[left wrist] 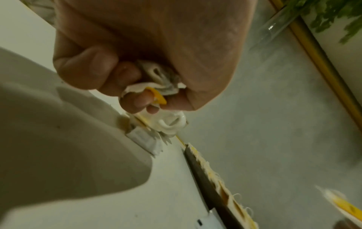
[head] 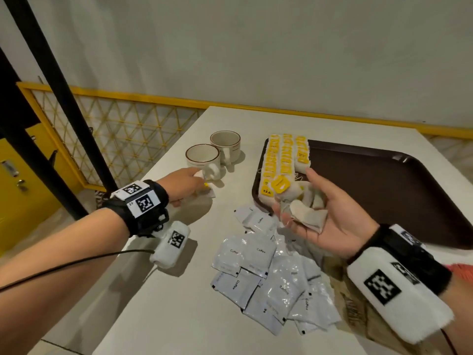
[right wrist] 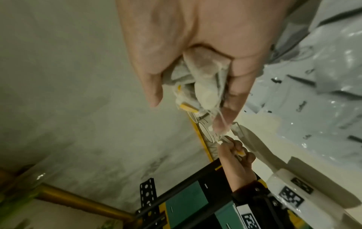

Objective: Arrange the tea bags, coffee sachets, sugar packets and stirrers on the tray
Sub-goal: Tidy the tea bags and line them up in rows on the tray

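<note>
Both hands grip crumpled tea bags [head: 302,208], no clear long axis

"Coffee" on sachets [head: 258,254]; "TEA" on tag [head: 267,191].

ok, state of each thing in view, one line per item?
left hand: on the table by the near cup, gripping a tea bag
right hand: palm up, holding a bunch of tea bags
tray: rows of tea bags at its left end, rest bare
coffee sachets: loose pile on the table, off tray
two cups: upright, look empty
</note>
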Demonstrator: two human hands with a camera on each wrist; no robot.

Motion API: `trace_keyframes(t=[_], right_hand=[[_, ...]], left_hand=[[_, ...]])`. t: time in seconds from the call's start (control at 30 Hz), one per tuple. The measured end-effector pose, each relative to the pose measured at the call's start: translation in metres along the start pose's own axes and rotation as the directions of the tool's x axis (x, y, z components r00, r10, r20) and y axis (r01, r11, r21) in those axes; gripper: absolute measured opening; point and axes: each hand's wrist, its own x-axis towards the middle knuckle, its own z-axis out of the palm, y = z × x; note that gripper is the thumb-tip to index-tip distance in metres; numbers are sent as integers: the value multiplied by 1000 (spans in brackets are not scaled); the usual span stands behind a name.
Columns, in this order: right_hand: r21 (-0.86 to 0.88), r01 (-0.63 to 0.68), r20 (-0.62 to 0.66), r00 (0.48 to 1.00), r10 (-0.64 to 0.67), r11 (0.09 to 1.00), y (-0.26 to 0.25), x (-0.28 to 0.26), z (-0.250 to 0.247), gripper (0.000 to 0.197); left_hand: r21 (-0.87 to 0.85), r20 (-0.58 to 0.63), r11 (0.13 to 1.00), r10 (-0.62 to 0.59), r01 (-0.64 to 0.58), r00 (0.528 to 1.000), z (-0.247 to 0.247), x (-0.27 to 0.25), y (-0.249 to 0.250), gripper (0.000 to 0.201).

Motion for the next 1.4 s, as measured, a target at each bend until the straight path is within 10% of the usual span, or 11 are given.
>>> trace_keyframes(t=[0.1,0.27,0.53,0.97,1.4], right_hand=[[83,11,-54,999,-6,996,7,-6,-15,70],[70,87,-177,982,-73,994,12,-15,-16,23],[65,95,-153,985,-84,993,9,-24,-17,63],[-44,100,-140,984,-105,994,11,-29,-18,41],[-58,153,-229,960,-162,987,13,-37,-27,19]], left_hand=[[81,11,995,-63,62,998,3,8,-2,15],[268,-75,961,-45,64,996,9,13,1,29],[365,-22,927,-87,89,996,12,16,10,28],[345,158,938,-99,39,982,14,8,12,24],[502,88,865,-48,-3,995,27,2,27,39]])
